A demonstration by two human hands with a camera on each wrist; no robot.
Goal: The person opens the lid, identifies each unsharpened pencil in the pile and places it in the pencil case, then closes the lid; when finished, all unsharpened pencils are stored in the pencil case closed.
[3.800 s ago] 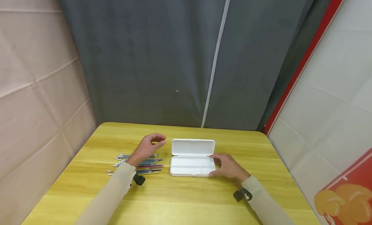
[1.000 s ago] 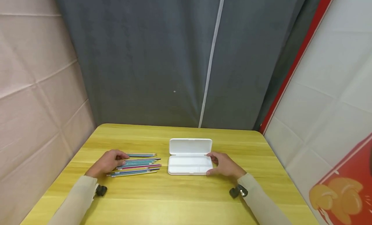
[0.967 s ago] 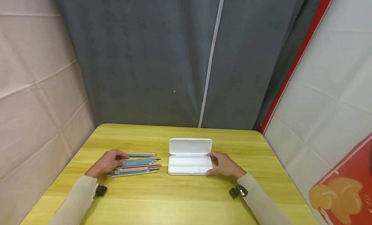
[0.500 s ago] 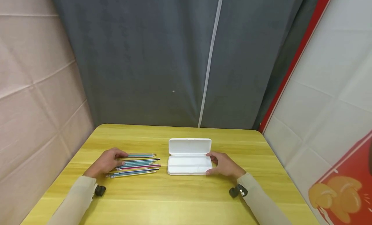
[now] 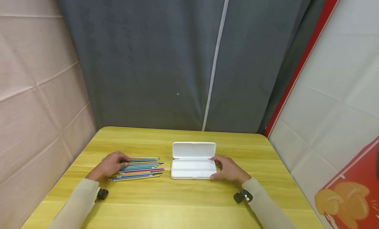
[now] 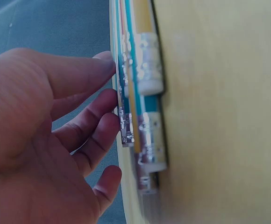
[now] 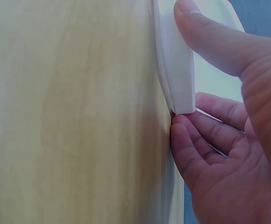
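A white pencil case [image 5: 192, 169] lies open in the middle of the yellow table [image 5: 183, 202], its lid [image 5: 193, 150] folded back and its tray empty. My right hand [image 5: 228, 169] grips the tray's right end. In the right wrist view its thumb [image 7: 210, 39] lies on one edge of the case [image 7: 178, 79] and its fingers [image 7: 196, 144] curl round the other. Several coloured pencils [image 5: 140, 168] lie in a row left of the case. My left hand [image 5: 110, 165] rests at their eraser ends. In the left wrist view its fingertips [image 6: 103, 70] touch the pencils [image 6: 140, 93].
A grey curtain [image 5: 177, 64] hangs behind the table's far edge. A beige padded wall [image 5: 32, 90] stands on the left and a white and red panel [image 5: 340, 107] on the right. Bare tabletop lies in front of the case.
Since 3.8 s ago my left hand has come down from above the pencils' right part to their left ends. Over the last second, almost nothing has moved; my right hand stays on the case.
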